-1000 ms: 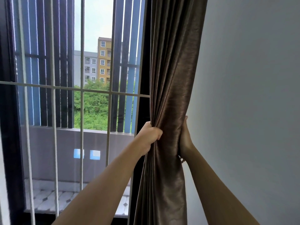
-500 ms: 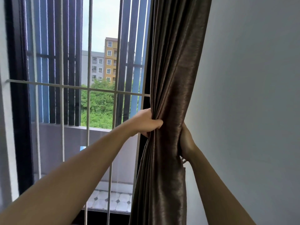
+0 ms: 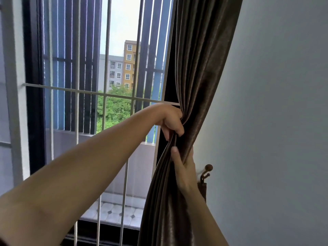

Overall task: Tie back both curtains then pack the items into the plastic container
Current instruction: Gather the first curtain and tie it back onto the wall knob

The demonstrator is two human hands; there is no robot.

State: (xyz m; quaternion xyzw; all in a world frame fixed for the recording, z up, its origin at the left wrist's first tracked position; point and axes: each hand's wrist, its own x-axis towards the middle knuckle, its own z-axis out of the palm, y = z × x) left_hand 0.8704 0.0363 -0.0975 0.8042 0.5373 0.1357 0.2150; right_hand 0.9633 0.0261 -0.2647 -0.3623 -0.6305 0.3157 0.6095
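2-handed hold on brown curtain, bunched at right edge of window: fisted in left hand, clasped just below in right hand. Keep folds tight; ease toward wall hook close by.

Glossy dark-brown curtain, gathered to 1 narrow waist at mid-height, between window and wall.

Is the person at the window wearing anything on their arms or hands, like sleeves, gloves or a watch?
No. The left arm and right arm are bare as far up as the picture shows, with no sleeve plainly in view. The left hand and right hand have no gloves, and no watch, bracelet or ring shows.
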